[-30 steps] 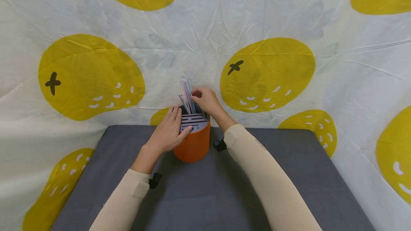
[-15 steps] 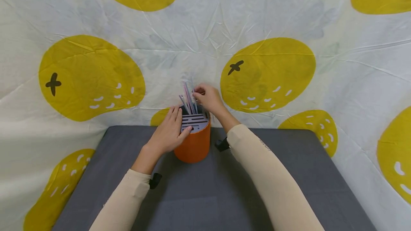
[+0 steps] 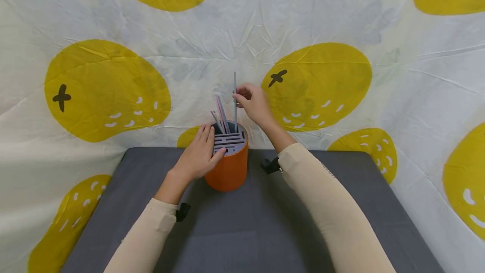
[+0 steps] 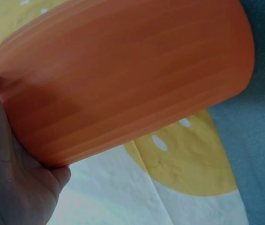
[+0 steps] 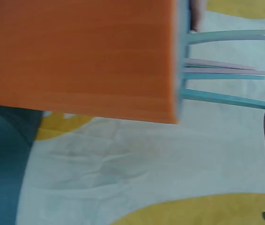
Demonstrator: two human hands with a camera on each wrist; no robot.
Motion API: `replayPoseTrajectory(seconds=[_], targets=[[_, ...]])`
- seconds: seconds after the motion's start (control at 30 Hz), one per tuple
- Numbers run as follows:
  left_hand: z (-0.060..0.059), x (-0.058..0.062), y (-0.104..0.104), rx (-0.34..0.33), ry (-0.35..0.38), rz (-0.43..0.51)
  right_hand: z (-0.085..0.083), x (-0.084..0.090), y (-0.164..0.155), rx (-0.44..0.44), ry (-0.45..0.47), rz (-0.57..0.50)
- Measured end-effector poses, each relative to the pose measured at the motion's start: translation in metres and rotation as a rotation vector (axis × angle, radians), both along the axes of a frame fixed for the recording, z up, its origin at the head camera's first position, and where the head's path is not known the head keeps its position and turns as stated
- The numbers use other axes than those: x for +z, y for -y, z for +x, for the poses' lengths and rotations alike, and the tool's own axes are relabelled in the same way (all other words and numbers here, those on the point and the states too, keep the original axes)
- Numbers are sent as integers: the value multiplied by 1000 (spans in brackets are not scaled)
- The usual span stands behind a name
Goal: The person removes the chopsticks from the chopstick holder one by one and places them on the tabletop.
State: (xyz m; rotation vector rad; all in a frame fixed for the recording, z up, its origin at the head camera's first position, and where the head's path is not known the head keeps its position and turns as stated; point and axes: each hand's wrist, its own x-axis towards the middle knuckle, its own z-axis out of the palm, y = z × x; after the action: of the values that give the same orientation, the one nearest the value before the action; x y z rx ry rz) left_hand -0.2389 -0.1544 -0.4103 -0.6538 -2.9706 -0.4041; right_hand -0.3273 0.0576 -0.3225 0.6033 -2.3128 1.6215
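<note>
Slender stick pinched in the right hand, rising from slotted orange holder
Left hand rests straight-fingered against holder; stick probably light, bendable, best gripped mid-length

Soft, even light fills the head view, fairly sharp, with smooth-edged shadows on the desk at lower centre and the cloth stretched toward the side edges. Both wrist views are dimmer and bluish: in one, the left hand is shaded; in the other, the pot blurs toward upper centre.
</note>
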Motion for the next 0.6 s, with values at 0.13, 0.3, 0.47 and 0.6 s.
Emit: replayPoseTrajectory(seconds=[0.13, 0.3, 0.47, 0.6], targets=[[0, 1, 3, 7, 1, -3, 3, 14, -5, -4, -74, -93], [0, 3, 3, 1, -2, -5, 8, 30, -13, -12, -131, -202], [0, 3, 1, -14, -8, -4, 15, 46, -24, -30, -134, -334], [-1, 1, 0, -11, -10, -10, 22, 57, -36, -32, -151, -399]])
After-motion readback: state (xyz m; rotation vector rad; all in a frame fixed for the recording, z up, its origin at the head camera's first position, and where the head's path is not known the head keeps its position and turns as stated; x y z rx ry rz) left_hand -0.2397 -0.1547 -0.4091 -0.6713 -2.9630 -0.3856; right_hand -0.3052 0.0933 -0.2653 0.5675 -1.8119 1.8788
